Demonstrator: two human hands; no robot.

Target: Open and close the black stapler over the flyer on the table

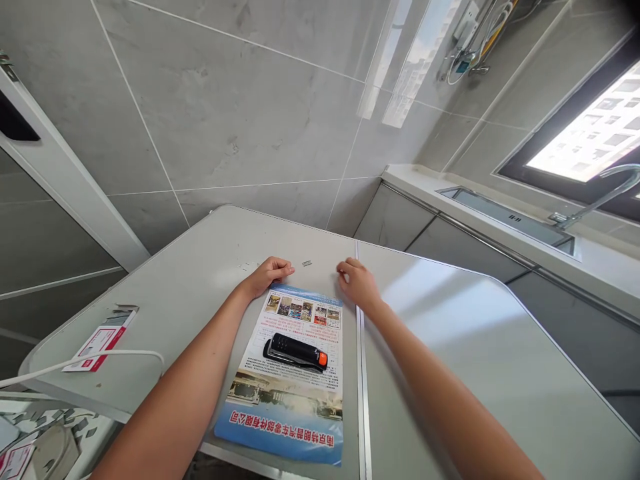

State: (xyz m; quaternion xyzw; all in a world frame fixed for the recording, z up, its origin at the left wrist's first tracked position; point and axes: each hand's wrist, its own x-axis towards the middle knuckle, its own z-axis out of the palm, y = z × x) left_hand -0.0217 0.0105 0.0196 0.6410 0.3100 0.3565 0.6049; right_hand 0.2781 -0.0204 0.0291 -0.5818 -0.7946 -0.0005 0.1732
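A printed colour flyer (287, 393) lies flat on the grey table (190, 287). A black stapler (296, 352) with an orange end rests across its middle. My left hand (267, 273) sits at the flyer's far left corner, fingers curled and pressed to the table, with nothing visible in them. My right hand (357, 283) rests at the far right corner, fingers bent down onto the paper's edge. A small strip of staples (307, 263) lies on the table between the two hands, just beyond the flyer.
A red and white card (100, 341) and a white cable (85, 361) lie at the table's left edge. A seam (361, 373) splits the table in two. A counter with a sink (505, 213) and tap (600, 197) runs at the right, under a window.
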